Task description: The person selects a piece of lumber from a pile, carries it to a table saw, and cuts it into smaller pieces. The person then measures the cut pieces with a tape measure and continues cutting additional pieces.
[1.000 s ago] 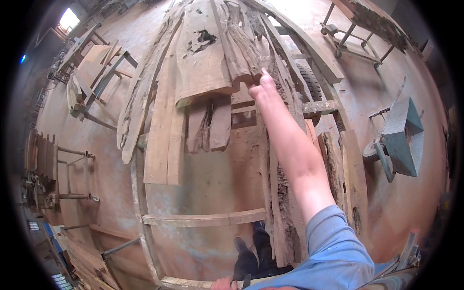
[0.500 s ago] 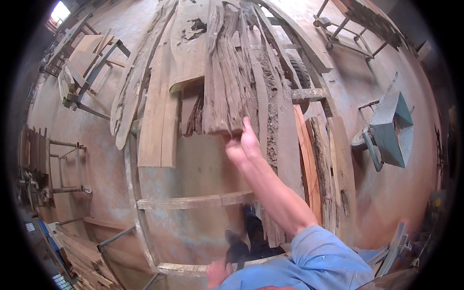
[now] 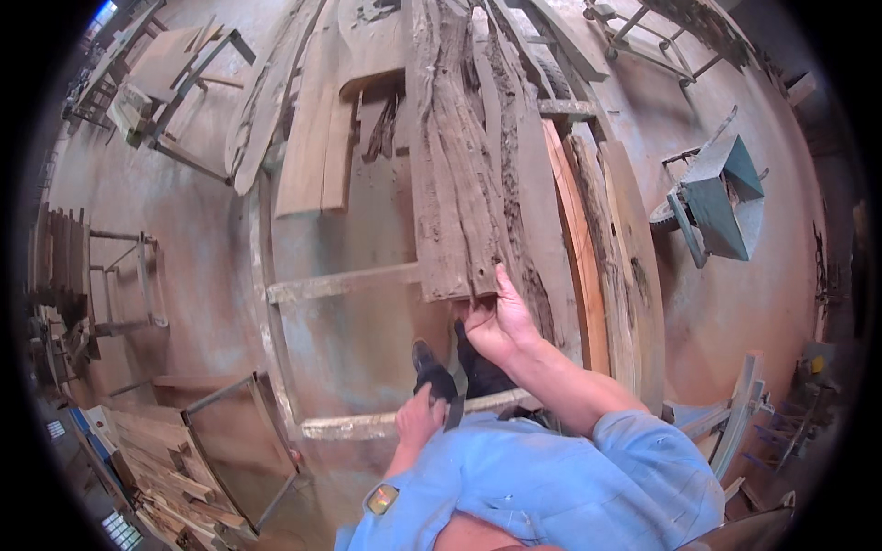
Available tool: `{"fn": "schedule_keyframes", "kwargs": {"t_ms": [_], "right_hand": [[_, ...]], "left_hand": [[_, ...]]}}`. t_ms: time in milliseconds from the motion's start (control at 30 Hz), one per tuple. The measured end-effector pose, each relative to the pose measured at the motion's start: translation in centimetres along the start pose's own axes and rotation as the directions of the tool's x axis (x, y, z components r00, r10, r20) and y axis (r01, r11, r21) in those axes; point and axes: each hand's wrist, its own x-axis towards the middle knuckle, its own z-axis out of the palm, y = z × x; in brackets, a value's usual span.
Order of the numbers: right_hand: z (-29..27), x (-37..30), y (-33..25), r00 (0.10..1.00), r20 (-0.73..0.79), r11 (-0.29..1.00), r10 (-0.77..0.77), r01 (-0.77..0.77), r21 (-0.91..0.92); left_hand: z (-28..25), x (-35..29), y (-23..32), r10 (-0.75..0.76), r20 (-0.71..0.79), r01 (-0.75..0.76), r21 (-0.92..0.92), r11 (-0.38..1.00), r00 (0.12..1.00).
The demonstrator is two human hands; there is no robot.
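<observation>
A long, weathered brown plank (image 3: 457, 193) with deep grooves and a squared near end reaches toward me. My right hand (image 3: 501, 323) is closed on that end's right corner, its thumb on top and its fingers under the wood. Close to my waist, my left hand (image 3: 420, 418) has its fingers curled in; whatever may be in them is hidden. A dark strap-like thing hangs just beside it. Under the plank, other rough boards lie on a metal frame (image 3: 349, 282). One pale board (image 3: 317, 165) lies to the left of the plank.
Right of the plank lie a reddish board (image 3: 577, 248) and a pale slab (image 3: 634, 275). A blue-grey wheelbarrow (image 3: 721, 197) stands on the floor at right. Racks with wood line the left side, including a board stack (image 3: 165, 450) at lower left.
My right hand has drawn the weathered plank toward me, so its near end now overhangs the frame's crossbar. My left hand has come further into view. The whole view has shifted.
</observation>
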Motion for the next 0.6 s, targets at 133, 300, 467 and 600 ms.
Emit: {"fn": "schedule_keyframes", "kwargs": {"t_ms": [133,300,467,600], "right_hand": [[-5.1,-3.9,2.1,0.999,0.035,0.999,0.031,-0.032,0.035],[-6.6,-7.1,3.5,0.989,0.148,0.999,0.018,-0.026,0.046],[-6.3,-11.4,6.3,0.991,0.124,0.999,-0.05,0.049,0.012],[-6.8,-10.9,6.8,0.995,0.097,0.987,-0.025,0.041,-0.158]], "left_hand": [[-1.9,1.9,-2.0,-0.088,0.053,0.102,-0.615,0.782,0.995],[-11.6,6.2,5.2,0.172,0.205,0.175,-0.969,0.175,0.964],[-16.6,4.2,13.3,0.326,0.245,0.213,-0.968,0.132,0.913],[-18.0,4.9,16.0,0.299,0.205,0.117,-0.951,0.288,0.932]]}}
